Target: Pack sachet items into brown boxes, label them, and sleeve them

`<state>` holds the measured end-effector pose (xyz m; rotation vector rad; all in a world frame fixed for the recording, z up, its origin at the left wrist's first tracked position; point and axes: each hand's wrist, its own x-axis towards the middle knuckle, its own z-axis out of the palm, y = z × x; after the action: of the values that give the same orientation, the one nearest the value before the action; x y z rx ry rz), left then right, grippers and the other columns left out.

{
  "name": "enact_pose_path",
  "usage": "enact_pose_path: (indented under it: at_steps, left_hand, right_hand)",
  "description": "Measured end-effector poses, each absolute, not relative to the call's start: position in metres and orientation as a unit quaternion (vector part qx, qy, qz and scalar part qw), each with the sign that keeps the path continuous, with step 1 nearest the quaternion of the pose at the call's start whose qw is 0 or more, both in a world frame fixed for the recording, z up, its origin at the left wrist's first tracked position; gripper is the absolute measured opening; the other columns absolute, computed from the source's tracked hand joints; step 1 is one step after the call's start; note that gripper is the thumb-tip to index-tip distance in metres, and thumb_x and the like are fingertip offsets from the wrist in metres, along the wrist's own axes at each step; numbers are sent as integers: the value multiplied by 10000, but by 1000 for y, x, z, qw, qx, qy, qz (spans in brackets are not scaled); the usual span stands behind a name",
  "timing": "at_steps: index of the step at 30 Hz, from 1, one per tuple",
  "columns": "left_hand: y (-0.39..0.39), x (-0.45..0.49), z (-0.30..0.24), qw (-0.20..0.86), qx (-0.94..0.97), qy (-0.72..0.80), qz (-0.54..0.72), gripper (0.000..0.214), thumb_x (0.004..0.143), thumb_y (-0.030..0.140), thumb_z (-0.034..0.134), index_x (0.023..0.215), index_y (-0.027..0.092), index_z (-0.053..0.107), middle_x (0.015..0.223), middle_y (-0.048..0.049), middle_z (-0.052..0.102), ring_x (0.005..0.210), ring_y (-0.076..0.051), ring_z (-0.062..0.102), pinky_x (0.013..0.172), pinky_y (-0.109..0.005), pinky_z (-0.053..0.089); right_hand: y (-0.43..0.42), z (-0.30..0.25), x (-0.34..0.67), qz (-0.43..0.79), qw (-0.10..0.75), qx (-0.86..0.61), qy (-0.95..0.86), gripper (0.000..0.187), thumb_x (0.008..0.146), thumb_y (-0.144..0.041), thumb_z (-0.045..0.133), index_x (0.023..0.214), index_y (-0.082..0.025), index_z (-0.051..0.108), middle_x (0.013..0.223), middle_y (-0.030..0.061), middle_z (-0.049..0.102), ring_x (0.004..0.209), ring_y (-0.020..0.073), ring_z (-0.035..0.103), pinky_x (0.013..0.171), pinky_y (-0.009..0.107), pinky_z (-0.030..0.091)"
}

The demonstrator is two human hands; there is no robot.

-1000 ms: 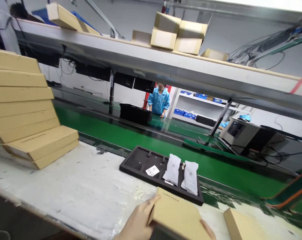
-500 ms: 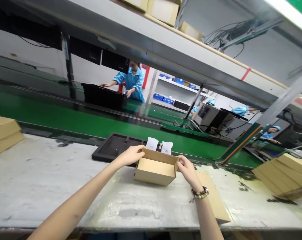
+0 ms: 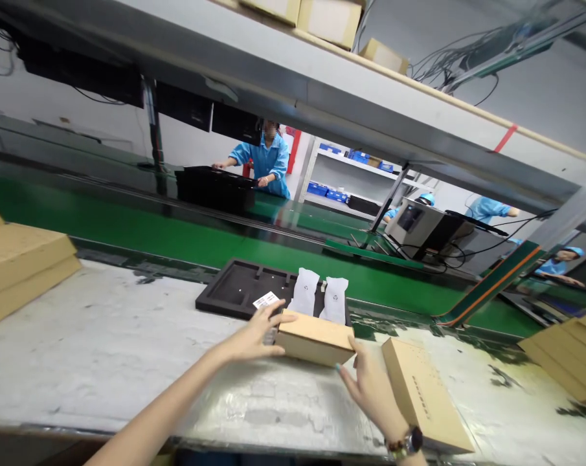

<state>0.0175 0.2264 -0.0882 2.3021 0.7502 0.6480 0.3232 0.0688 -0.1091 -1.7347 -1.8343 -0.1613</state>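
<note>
A small brown cardboard box (image 3: 315, 336) stands on the plastic-covered worktable (image 3: 127, 349), its top now flat. My left hand (image 3: 256, 333) presses against its left end with fingers spread. My right hand (image 3: 368, 382) touches its right front corner, fingers stretched out. Just behind the box lies a black foam tray (image 3: 239, 288) holding two white pouches (image 3: 316, 294) and a white label (image 3: 266, 300). A flat cardboard piece (image 3: 423, 395) lies to the right of my right hand.
Stacked flat cartons sit at the left edge (image 3: 21, 265) and far right (image 3: 569, 353). A green conveyor belt (image 3: 176, 236) runs behind the table. People in blue coats (image 3: 268, 162) work across it, beside a black bin (image 3: 215, 188) and a grey machine (image 3: 419, 226).
The box was open half a second ago with both hands at its upper edges; now its top is down and my hands rest at its ends. The view has shifted slightly.
</note>
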Motion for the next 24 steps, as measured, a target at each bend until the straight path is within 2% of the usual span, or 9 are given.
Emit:
enact_pose_path:
  at_steps: [1,3,5,6,10,13,15,20,24]
  left_hand:
    - [217,18,-102,319,872,271,254,640,839,287,723,1440,331,506,1533,-118,382,1386,-347,421,1139,-510,380]
    - [193,19,-126,311,877,231,284,564,906,212,635,1437,344,499,1471,-111,455,1340,-315,476,1127,-504,408]
    - [168,21,-143,281,893,216,276,488,942,295,629,1414,340,514,1436,-106,500,1296,-305,508,1093,-519,443]
    - [158,21,-147,272,900,213,266,420,960,345,616,1374,345,546,1427,-101,516,1270,-286,525,1068,-498,469]
    - [146,22,-140,267,911,211,232,203,1002,392,554,1181,373,649,1388,-79,560,1181,-212,573,962,-371,538]
    - [165,26,-123,266,915,218,210,204,989,364,589,1184,347,647,1372,-77,577,1191,-230,577,963,-397,539]
    - [188,31,-108,263,916,228,201,247,985,366,595,1222,307,633,1376,-83,571,1191,-237,581,986,-423,529]
    - [281,47,-55,242,913,276,178,363,983,354,598,1310,199,572,1398,-116,538,1211,-272,570,1021,-509,495]
    - [350,60,-28,235,905,348,64,324,949,372,648,1183,150,628,1232,-107,624,1100,-253,620,956,-477,524]
  right_hand:
    - [63,-129,321,-84,320,-647,-687,510,995,-438,479,1410,-142,444,1098,173,676,848,277,713,686,393,599]
    - [52,-171,319,-128,357,-633,-675,518,1009,-387,453,1464,-156,365,1219,220,642,929,308,722,704,437,616]
    - [42,-209,321,-159,376,-605,-684,586,996,-290,460,1524,-162,240,1357,254,571,1101,336,684,787,467,616]
    - [38,-224,322,-168,369,-599,-691,588,980,-230,444,1531,-188,243,1389,236,561,1144,337,668,808,464,614]
    - [33,-251,323,-162,268,-655,-688,637,859,-77,408,1441,-322,495,1471,92,548,1156,337,659,760,425,609]
    - [41,-246,320,-136,215,-654,-712,708,815,-75,444,1469,-344,492,1478,35,545,1145,338,660,791,439,607]
    - [48,-238,318,-128,226,-653,-711,711,826,-85,438,1492,-332,469,1459,35,565,1143,332,661,806,442,609]
    - [52,-229,312,-120,293,-667,-675,634,852,-70,423,1431,-296,549,1420,88,594,1188,320,649,837,430,618]
    - [40,-239,300,-125,356,-672,-637,543,874,-88,464,1350,-294,624,1339,101,651,1140,308,682,837,407,631]
